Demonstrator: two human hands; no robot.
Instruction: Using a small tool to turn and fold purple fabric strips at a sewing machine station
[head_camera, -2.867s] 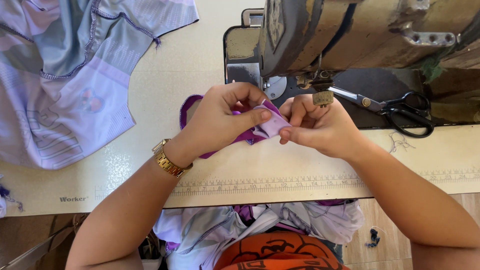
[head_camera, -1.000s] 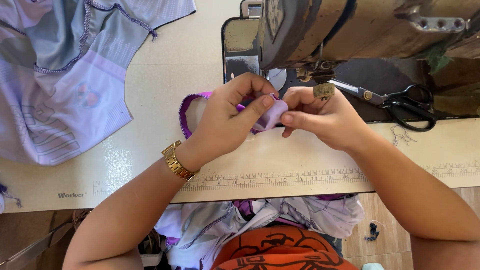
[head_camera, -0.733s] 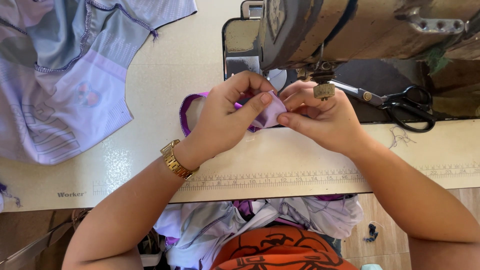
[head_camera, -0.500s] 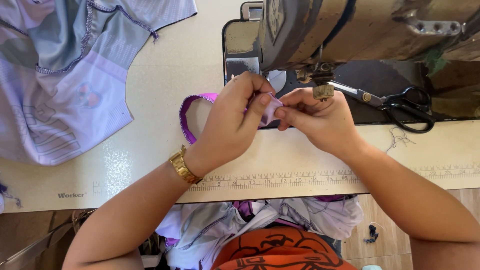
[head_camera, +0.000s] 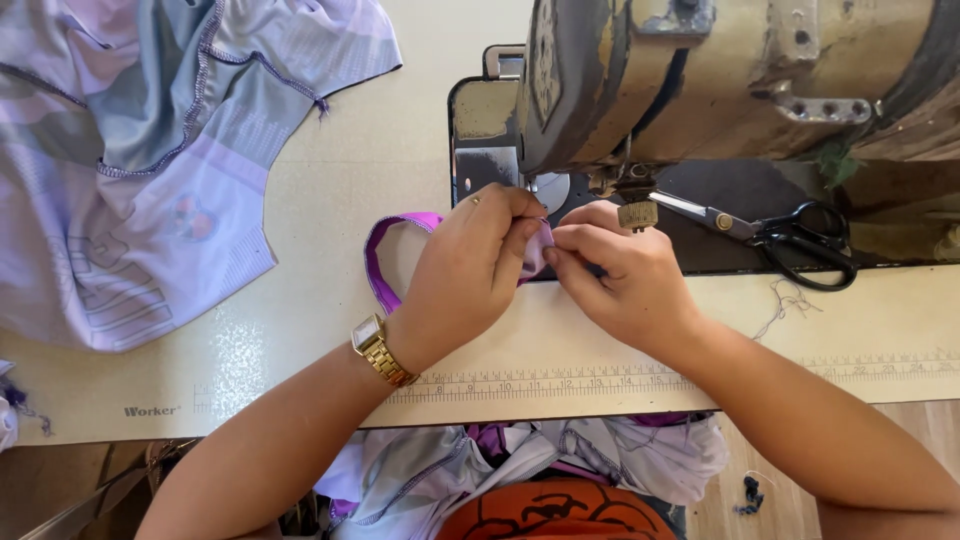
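Purple strip (head_camera: 385, 262) end hidden between left hand (head_camera: 470, 270) and right hand (head_camera: 620, 275).

Cream sewing table (head_camera: 330, 200) (ruler printed along its front edge) in bright light; wooden floor (head_camera: 760, 480) below

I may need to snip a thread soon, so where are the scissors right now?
In the head view the black-handled scissors lie on the dark machine bed at right, under the sewing machine's arm, just beyond the right hand.
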